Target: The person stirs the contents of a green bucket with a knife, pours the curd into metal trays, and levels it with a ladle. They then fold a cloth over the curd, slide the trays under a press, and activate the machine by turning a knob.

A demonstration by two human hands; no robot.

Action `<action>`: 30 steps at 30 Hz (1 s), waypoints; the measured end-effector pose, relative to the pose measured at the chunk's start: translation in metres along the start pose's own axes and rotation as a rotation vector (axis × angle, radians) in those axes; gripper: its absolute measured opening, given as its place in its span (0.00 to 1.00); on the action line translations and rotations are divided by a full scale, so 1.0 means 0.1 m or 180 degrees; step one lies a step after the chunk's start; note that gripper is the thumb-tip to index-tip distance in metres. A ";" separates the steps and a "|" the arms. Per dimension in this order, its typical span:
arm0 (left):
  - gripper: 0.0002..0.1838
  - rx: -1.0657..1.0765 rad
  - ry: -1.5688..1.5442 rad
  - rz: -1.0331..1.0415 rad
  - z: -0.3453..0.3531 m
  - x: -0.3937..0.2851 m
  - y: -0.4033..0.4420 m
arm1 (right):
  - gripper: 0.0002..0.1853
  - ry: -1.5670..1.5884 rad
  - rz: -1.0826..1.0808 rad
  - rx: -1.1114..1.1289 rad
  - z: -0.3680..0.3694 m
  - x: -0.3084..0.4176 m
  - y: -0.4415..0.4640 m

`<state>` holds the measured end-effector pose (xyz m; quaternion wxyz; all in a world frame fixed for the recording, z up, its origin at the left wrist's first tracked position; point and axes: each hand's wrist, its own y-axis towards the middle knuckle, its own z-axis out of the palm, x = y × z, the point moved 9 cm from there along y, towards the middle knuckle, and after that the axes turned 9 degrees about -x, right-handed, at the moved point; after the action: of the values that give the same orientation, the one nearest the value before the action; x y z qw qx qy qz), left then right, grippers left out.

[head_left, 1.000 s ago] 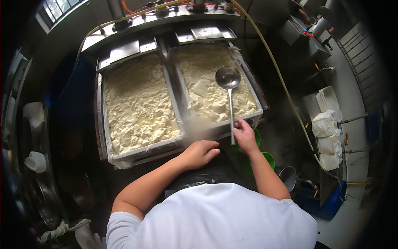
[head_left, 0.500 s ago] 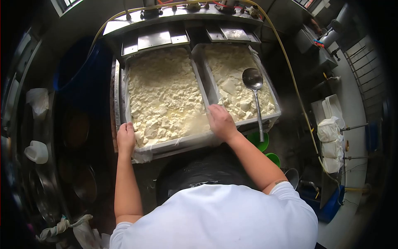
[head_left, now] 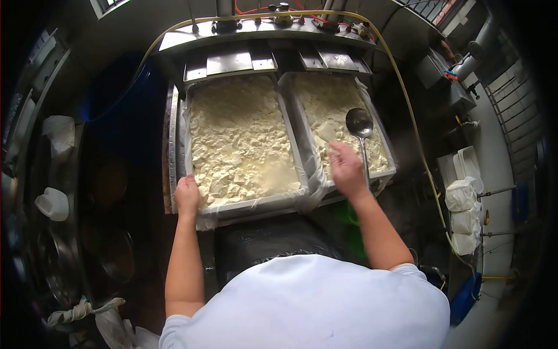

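Observation:
Two cloth-lined metal trays stand side by side, the left tray [head_left: 250,210] and the right tray [head_left: 381,176], both filled with crumbly, off-white curds [head_left: 244,145] that look like bean curd. My left hand [head_left: 187,196] is closed on the lining cloth at the left tray's front left corner. Over the front of the right tray is my right hand [head_left: 347,168], its fingers loosely bent and apart, with nothing visible in them. Just beside it lies a metal ladle [head_left: 360,123], its bowl on the curds and its handle running toward me, partly behind the hand.
Behind the trays runs a metal rig [head_left: 267,35] with plates and fittings. A yellow hose [head_left: 401,87] arches over it and down the right side. A blue barrel [head_left: 119,93] and a white jug [head_left: 52,203] stand at left. White cloth bundles [head_left: 464,198] sit at right.
My right hand has left the cloth between the trays and moved right, over the right tray near the ladle. My left hand stays at the corner. The whole view has shifted slightly.

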<state>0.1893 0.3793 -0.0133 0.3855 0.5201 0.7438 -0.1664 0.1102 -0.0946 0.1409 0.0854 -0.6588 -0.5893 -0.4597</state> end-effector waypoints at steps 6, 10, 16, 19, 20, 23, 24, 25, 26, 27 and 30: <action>0.26 0.0280 -0.0002 -0.0094 0.09 0.08 0.12 | 0.21 0.0031 0.0704 0.0282 1.44 -0.64 -0.18; 0.27 0.0253 -0.0218 -0.0159 0.03 0.02 0.04 | 0.18 0.0139 0.1365 0.0207 1.52 -0.83 -0.21; 0.28 0.0088 0.0389 0.0002 0.11 0.07 0.13 | 0.16 0.0202 0.1347 0.0096 1.57 -0.89 -0.12; 0.29 0.0199 0.0231 -0.0018 0.15 0.11 0.08 | 0.16 0.0222 0.1407 0.0189 1.49 -0.83 -0.17; 0.29 0.0206 0.0251 -0.0020 0.14 0.16 0.04 | 0.16 0.0414 0.1447 0.0214 1.48 -0.81 -0.19; 0.29 0.0093 0.0357 0.0084 0.09 0.12 -0.01 | 0.15 0.0263 0.1318 0.0088 1.45 -0.82 -0.22; 0.29 0.0105 0.0391 0.0071 0.11 0.14 0.05 | 0.15 0.0187 0.1321 0.0118 1.48 -0.83 -0.20; 0.29 0.0126 0.0423 0.0052 0.14 0.15 0.09 | 0.15 0.0191 0.1313 0.0099 1.52 -0.86 -0.14; 0.29 0.0152 0.0430 0.0038 0.14 0.13 0.11 | 0.15 0.0277 0.1347 0.0080 1.53 -0.88 -0.13; 0.28 0.0217 0.0198 -0.0071 0.14 0.12 0.10 | 0.15 0.0352 0.1389 0.0090 1.52 -0.88 -0.16; 0.27 0.0331 -0.0267 -0.0255 0.10 0.16 0.04 | 0.23 0.0953 0.1844 0.0411 1.68 -1.25 -0.28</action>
<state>0.1946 0.3846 -0.0310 0.3818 0.5018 0.7376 -0.2417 0.1857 -0.0636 -0.0541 0.3399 -0.7173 -0.3863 -0.4698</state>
